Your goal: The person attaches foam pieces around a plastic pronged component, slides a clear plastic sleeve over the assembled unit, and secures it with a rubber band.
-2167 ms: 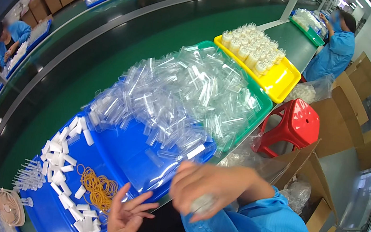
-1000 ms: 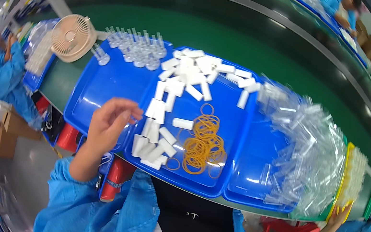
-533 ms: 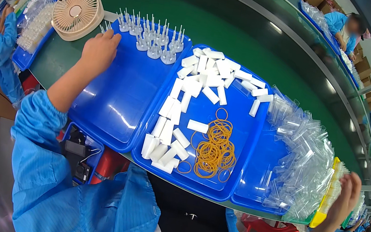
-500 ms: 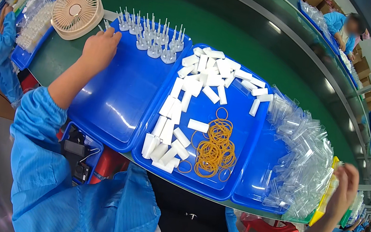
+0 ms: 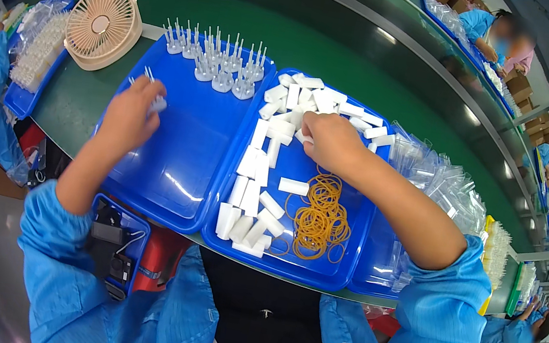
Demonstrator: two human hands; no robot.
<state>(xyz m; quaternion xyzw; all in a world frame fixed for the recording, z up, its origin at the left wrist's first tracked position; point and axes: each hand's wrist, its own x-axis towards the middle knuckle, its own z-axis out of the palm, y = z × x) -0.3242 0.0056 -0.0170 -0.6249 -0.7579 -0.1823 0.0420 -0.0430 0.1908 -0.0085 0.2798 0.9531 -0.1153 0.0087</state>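
My left hand is closed round a clear plastic piece with thin prongs, above the left part of the left blue tray. Its prongs stick up past my fingers. Several similar pronged pieces stand upright at the far end of that tray. My right hand reaches into the middle blue tray, fingertips pinched on a small white block among many others. White blocks also line that tray's left side. Beside them lies a heap of tan rubber bands.
Clear plastic sleeves are piled in the right-hand blue tray, partly behind my right arm. A beige fan stands at the far left. Below the table edge sits a blue bin. Co-workers sit left, right and across the green belt.
My right hand has swung left from beyond the clear sleeves to the white blocks. My left hand has drawn nearer to me, away from the standing pieces, with a pronged piece in it.
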